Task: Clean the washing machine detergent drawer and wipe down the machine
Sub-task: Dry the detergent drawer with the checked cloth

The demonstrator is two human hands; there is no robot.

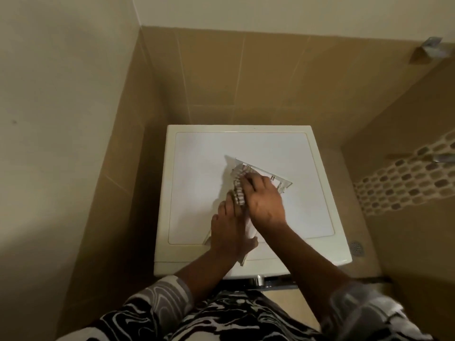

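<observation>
Atop the washer (283, 148), drawer (283, 185) diagonal, near-left to far-right

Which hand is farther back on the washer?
The right hand, over the middle of the drawer. The left hand rests on the drawer's end by the front edge of the washer.

Tan tiled walls (221, 70) fill the centre of the frame, with a plain cream wall (61, 82) at left. A mosaic strip (406, 180) crosses the right side. A floor drain (357, 248) sits below it.
</observation>
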